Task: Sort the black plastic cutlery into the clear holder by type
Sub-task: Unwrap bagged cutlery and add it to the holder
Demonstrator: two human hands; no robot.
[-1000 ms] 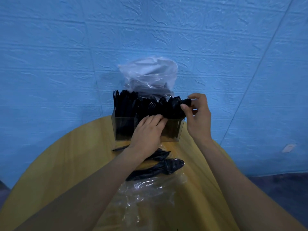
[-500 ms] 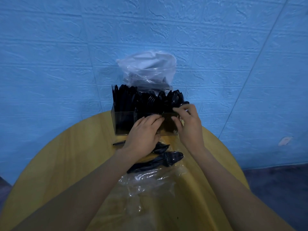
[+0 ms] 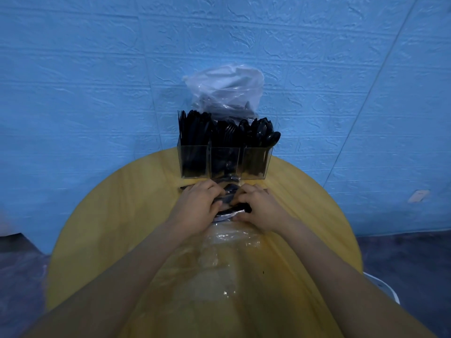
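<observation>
- The holder (image 3: 223, 162) stands at the far edge of the round table (image 3: 117, 215), against the blue wall (image 3: 97, 81). It has three compartments, each already packed with upright black pieces; spoon bowls show in the right one, fork tines seem to show in the middle one, and flat handles or blades in the left one.
- A clear bag (image 3: 227, 91) with more dark pieces stands behind the holder.
- The loose cutlery (image 3: 231, 211) lies on the table just in front of the holder, between the two hands, on the far end of a crinkled wrapper (image 3: 219, 252).
- The left hand (image 3: 197, 208) lies over the pile with fingers curled down onto it; whether it grips a piece I cannot tell.
- The right hand (image 3: 258, 211) has bent fingers and its thumb closed on the pile's right end.
- Judgement: these pieces are light, stiff and smooth, so they slide over each other and over the film. Thin tines may snap if bent.
- Best hold: pinch at mid-handle and drop it handle-first into the matching compartment.
</observation>
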